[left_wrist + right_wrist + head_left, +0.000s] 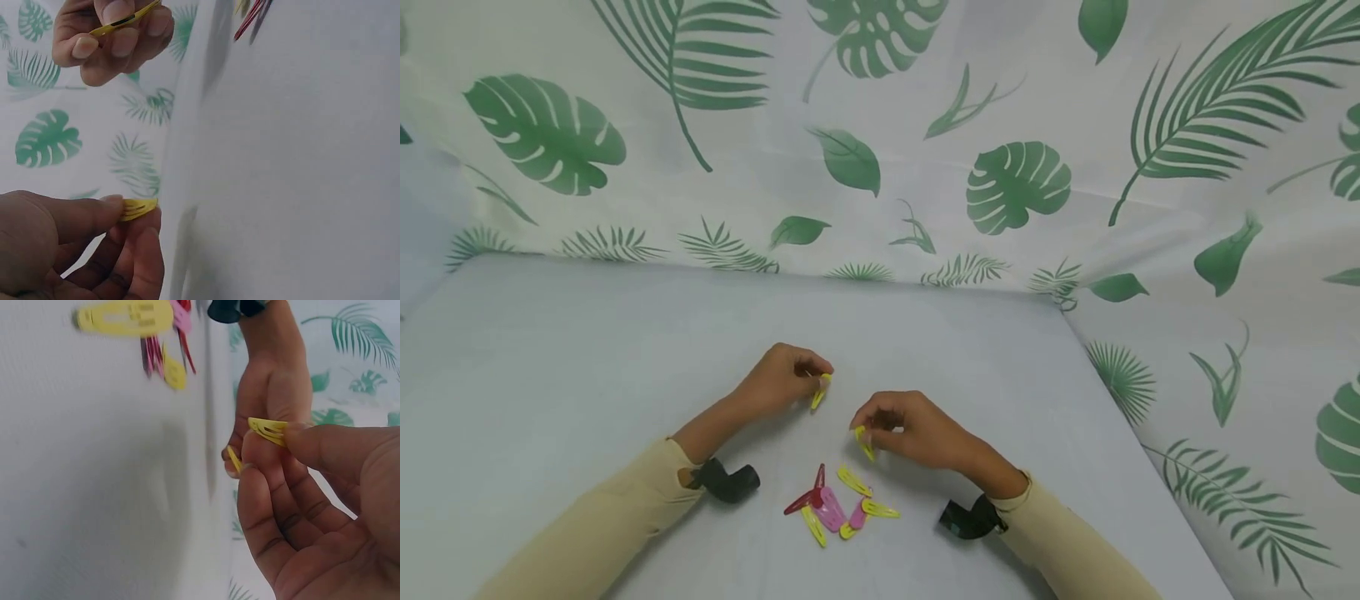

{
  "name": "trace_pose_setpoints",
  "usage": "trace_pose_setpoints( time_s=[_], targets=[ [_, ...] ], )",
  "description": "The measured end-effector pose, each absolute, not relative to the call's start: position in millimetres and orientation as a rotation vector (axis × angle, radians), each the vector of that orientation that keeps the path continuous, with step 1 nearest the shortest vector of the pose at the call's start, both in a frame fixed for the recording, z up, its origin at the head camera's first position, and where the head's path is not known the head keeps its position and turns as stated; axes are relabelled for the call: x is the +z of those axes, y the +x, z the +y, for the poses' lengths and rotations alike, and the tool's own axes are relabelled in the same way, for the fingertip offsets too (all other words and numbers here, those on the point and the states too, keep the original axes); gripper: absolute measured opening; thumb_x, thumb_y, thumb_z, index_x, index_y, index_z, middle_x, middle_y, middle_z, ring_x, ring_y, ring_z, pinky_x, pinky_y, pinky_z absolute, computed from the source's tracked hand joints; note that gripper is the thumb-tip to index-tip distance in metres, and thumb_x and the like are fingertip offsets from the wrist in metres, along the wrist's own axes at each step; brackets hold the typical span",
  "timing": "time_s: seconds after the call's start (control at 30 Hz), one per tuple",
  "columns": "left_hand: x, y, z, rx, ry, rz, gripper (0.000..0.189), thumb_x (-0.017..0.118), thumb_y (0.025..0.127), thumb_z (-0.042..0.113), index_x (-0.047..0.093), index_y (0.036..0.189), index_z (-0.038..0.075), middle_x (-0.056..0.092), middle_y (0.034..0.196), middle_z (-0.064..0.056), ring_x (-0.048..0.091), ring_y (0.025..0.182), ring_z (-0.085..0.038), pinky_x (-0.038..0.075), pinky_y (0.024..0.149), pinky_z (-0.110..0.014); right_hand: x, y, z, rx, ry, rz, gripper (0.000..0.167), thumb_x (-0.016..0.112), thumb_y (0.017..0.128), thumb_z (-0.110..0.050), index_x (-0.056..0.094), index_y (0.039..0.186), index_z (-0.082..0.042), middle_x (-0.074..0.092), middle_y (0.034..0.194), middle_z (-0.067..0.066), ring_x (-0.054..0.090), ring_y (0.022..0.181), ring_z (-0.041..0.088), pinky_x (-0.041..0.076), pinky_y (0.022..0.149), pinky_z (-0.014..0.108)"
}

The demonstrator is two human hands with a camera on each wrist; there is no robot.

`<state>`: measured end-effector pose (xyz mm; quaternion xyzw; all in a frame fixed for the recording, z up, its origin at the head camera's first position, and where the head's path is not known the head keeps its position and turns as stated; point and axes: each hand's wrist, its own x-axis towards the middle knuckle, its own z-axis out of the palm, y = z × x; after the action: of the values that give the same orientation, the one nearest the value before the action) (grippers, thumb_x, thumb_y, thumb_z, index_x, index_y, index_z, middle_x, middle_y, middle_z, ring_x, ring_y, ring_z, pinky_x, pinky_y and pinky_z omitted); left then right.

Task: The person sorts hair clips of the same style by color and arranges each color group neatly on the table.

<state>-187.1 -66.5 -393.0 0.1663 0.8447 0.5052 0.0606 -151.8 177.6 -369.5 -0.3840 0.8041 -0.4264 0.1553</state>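
My left hand [782, 379] pinches a yellow snap hair clip [821, 392] between thumb and fingers, held over the white table. In the right hand [917, 429], lower and to the right in the head view, another yellow snap hair clip [865, 443] is pinched between thumb and fingertips. The two clips are apart. Nearer me lies a loose cluster of snap hair clips: a dark red clip [801, 502], a pink clip [831, 509], and several yellow ones, such as a yellow clip [880, 509] at its right side. Some clips in the cluster overlap.
The white table [587, 358] spreads out around both hands. Behind it and along its right side hangs a white curtain [925, 192] printed with green leaves. A black wrist camera [726, 481] sits on the left wrist, and a second black camera [972, 518] on the right.
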Motion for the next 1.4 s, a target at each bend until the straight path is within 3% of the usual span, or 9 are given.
trace_pose_setpoints(
  time_s=[0.27, 0.37, 0.57, 0.83, 1.4],
  targets=[
    [-396, -214, -59, 1.611, 0.357, 2.508, 0.015, 0.069, 0.088, 0.006, 0.074, 0.102, 0.0, 0.07, 0.092, -0.006, 0.063, 0.072, -0.015, 0.051, 0.063, -0.028, -379, -178, 181, -1.241, -0.945, 2.447, 0.015, 0.066, 0.09, 0.0, 0.07, 0.103, -0.003, 0.065, 0.088, 0.002, 0.059, 0.07, 0.016, 0.045, 0.063, 0.026],
    [-398, -222, -59, 1.613, 0.37, 2.528, 0.015, 0.069, 0.088, 0.004, 0.074, 0.101, -0.001, 0.071, 0.092, -0.007, 0.063, 0.073, -0.014, 0.051, 0.063, -0.027, -382, -189, 182, -1.286, -0.878, 2.452, 0.013, 0.066, 0.09, -0.001, 0.07, 0.103, -0.002, 0.064, 0.089, 0.005, 0.062, 0.069, 0.017, 0.048, 0.064, 0.028],
    [-401, -233, -60, 1.633, 0.35, 2.552, 0.014, 0.069, 0.087, 0.001, 0.073, 0.099, -0.003, 0.07, 0.095, -0.01, 0.065, 0.081, -0.017, 0.054, 0.068, -0.028, -385, -208, 181, -1.379, -0.81, 2.451, 0.013, 0.065, 0.091, -0.001, 0.069, 0.102, 0.0, 0.063, 0.092, 0.008, 0.066, 0.07, 0.02, 0.053, 0.064, 0.034],
    [-399, -239, -59, 1.507, 0.382, 2.717, 0.014, 0.068, 0.086, 0.003, 0.075, 0.097, -0.001, 0.072, 0.094, -0.009, 0.064, 0.09, -0.022, 0.049, 0.081, -0.037, -387, -227, 173, -1.4, -0.782, 2.472, 0.014, 0.065, 0.092, -0.003, 0.07, 0.105, 0.001, 0.064, 0.093, 0.01, 0.068, 0.072, 0.02, 0.054, 0.066, 0.034],
    [-402, -252, -64, 1.35, 0.375, 2.793, 0.024, 0.066, 0.087, 0.005, 0.07, 0.108, -0.006, 0.069, 0.092, -0.011, 0.061, 0.087, -0.023, 0.048, 0.079, -0.037, -399, -265, 135, -1.366, -0.674, 2.602, 0.015, 0.064, 0.089, 0.002, 0.072, 0.102, 0.0, 0.066, 0.085, 0.009, 0.065, 0.067, 0.018, 0.053, 0.06, 0.03]
  ],
)
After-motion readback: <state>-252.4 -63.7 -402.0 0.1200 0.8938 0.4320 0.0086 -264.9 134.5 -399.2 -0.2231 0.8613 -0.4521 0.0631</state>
